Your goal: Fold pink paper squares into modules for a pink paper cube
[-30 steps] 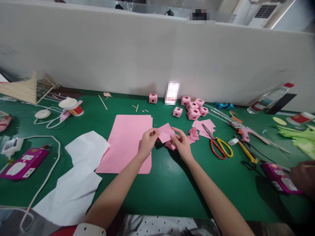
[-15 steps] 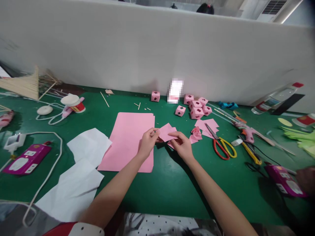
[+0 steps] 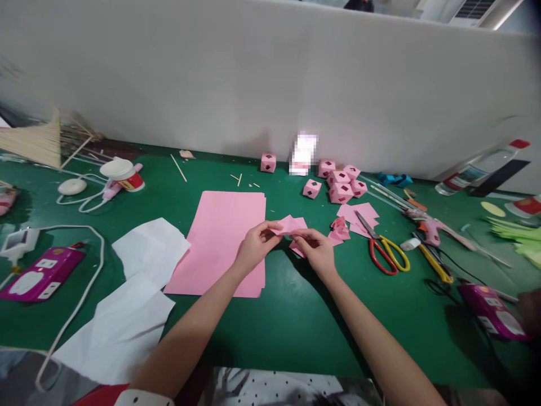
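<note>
Both my hands pinch a small pink paper square (image 3: 291, 225) just above the green table (image 3: 279, 321). My left hand (image 3: 255, 247) grips its left edge with thumb and fingers closed. My right hand (image 3: 316, 249) holds the right side, fingers curled over the paper. Another folded pink piece (image 3: 297, 248) lies under my right hand. A stack of large pink sheets (image 3: 222, 239) lies just to the left of my hands.
Several pink paper cubes (image 3: 338, 183) sit by the white partition. Small pink squares (image 3: 359, 217), red and yellow scissors (image 3: 382, 248), and a glue gun (image 3: 426, 225) lie right. White paper (image 3: 135, 293), purple power strips (image 3: 40, 273) (image 3: 492, 316), a paper cup (image 3: 122, 175) surround. Another person's hand (image 3: 530, 307) shows far right.
The pink square has tilted flatter and lower between my hands, and my right fingers have closed further over it. The camera has shifted slightly.
</note>
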`<state>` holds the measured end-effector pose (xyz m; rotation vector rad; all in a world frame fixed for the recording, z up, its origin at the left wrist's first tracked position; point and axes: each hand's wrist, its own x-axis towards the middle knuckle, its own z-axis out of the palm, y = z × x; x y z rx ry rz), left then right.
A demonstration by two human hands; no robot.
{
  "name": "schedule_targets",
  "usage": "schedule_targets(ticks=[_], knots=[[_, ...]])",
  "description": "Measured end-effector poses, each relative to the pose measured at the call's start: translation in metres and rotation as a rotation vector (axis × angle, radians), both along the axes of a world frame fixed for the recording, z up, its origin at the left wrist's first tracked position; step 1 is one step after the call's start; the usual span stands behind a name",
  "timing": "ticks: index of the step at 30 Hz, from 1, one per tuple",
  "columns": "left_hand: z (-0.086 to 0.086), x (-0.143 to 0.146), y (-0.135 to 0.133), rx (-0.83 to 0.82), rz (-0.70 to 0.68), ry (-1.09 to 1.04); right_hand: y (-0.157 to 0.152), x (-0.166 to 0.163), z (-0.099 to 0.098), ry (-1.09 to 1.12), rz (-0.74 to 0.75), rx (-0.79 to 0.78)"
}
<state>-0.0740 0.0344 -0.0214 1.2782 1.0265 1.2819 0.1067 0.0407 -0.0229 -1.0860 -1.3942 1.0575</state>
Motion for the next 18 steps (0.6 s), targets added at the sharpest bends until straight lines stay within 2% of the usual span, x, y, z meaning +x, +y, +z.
schedule_targets(ticks=[5, 12, 18], knots=[[-0.0015, 0.0007, -0.0002, -0.038, 0.013, 0.012, -0.0018, -0.0004, -0.0009, -0.007, -0.014, 0.031], [0.0015, -0.0007, -0.0017, -0.011, 0.083, 0.084, 0.0004, -0.0005, 0.0001, 0.116, 0.04, -0.019], [0.004, -0.0028, -0.0033, -0.005, 0.069, 0.075, -0.0019, 0.0037, 0.0041, 0.01, 0.029, 0.066]])
